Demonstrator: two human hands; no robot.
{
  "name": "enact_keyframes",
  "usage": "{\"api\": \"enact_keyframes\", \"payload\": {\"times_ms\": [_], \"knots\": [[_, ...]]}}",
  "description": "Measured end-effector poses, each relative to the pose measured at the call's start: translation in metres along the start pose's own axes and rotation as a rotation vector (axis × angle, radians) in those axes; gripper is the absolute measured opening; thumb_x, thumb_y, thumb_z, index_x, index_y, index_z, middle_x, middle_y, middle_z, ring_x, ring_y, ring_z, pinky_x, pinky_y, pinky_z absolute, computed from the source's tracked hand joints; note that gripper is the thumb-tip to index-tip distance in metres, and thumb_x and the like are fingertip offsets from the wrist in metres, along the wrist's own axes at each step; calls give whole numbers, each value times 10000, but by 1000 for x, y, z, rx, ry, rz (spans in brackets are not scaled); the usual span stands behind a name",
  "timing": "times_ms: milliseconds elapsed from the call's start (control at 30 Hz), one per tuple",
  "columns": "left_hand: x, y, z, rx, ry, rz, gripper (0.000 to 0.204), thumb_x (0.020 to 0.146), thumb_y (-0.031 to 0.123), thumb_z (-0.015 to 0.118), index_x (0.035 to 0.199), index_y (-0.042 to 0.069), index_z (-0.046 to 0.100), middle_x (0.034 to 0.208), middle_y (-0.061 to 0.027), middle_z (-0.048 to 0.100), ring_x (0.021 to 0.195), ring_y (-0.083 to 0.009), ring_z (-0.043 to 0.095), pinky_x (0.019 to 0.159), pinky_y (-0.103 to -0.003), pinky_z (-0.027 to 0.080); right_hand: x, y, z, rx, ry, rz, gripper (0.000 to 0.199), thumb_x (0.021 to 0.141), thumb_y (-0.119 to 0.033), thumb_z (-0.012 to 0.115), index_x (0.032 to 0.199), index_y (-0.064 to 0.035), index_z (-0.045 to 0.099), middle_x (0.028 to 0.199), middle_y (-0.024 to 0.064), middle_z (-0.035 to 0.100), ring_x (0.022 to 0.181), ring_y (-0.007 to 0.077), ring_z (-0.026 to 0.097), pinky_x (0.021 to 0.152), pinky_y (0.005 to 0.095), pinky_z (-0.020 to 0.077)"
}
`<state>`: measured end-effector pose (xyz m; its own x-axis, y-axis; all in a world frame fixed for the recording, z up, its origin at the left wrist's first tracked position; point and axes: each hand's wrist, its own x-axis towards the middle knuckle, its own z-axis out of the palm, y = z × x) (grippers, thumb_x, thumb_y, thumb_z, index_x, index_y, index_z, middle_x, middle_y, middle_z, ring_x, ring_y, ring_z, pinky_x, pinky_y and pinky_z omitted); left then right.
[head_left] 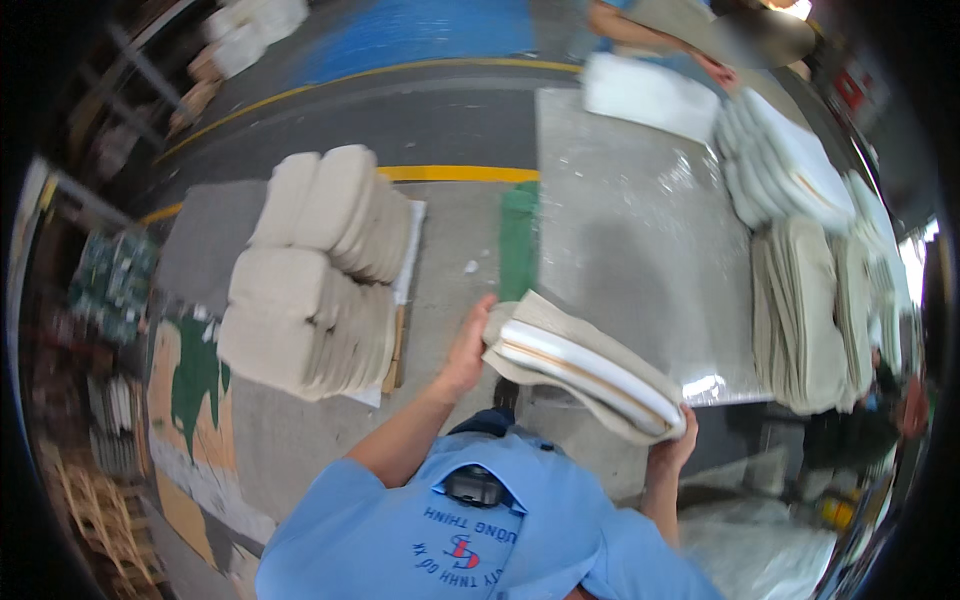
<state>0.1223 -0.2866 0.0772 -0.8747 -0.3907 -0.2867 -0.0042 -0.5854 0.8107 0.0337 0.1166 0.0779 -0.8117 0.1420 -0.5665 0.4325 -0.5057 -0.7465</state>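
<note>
A layered beige cushion (590, 375) is held edge-up in front of my body, between my two hands. Beige fabric covers its outer sides, and white padding with a thin tan layer shows along the edge. I cannot tell if it is one cushion or two pressed together. My left hand (464, 352) grips its left end. At the lower right end, my right hand (676, 442) is closed round the corner, its fingers partly hidden. The grey table (630, 240) with a shiny surface lies just beyond the cushion.
To the left, stacks of beige cushions (275, 300) rest on a white sheet. More beige cushions (800, 310) stand at the table's right edge, with white wrapped pads (785, 160) behind. Across the table, another person's hand (715, 70) is near a white pad (650, 97).
</note>
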Motion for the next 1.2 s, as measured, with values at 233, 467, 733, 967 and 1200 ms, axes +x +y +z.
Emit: {"api": "enact_keyframes", "payload": {"times_ms": [233, 467, 733, 967, 1200], "knots": [[-88, -16, -15, -115, 267, -298, 525, 1047, 265, 560, 1549, 195, 422, 1435, -78, 559, 1286, -232, 548, 1075, -394, 476, -57, -5, -40, -237, -370, 38, 782, 901, -252, 687, 1580, -82, 338, 1484, 110, 513, 1266, 292, 604, 1070, 431, 507], [-154, 42, -107, -105, 489, -100, 448, 971, 206, 570, 1375, 14, 573, 1266, -127, 650, 1147, -208, 628, 1009, -360, 506, -87, -32, 47, -1159, -953, -230, 1032, 659, 107, 851, 1558, -80, 380, 1463, 142, 539, 1272, 257, 589, 992, 336, 537], [-247, 111, -236, -146, 465, -177, 565, 1004, 554, 589, 1237, 41, 621, 1049, -104, 682, 910, -213, 687, 746, -345, 563, -121, 63, 201, -1153, -1075, -563, 572, 848, -145, 841, 1350, -1, 607, 1250, 108, 684, 1120, 223, 659, 995, 362, 497], [-292, 147, -356, 708, 629, -199, 576, 985, 554, 641, 1301, 73, 662, 1091, -75, 683, 992, -144, 613, 855, -321, 504, -127, 205, 337, -761, -1075, 159, 553, 915, -360, 786, 1272, 37, 640, 1178, 110, 715, 1075, 238, 676, 983, 381, 504], [-293, 284, -403, -141, 516, 591, 956, 896, 479, 777, 1638, 184, 251, 1345, -67, 597, 1205, -210, 578, 1061, -427, 467, -212, 279, 465, -350, -1040, 462, 679, 905, -382, 788, 1412, -10, 529, 1323, 107, 661, 1208, 285, 636, 1059, 447, 494]]}}
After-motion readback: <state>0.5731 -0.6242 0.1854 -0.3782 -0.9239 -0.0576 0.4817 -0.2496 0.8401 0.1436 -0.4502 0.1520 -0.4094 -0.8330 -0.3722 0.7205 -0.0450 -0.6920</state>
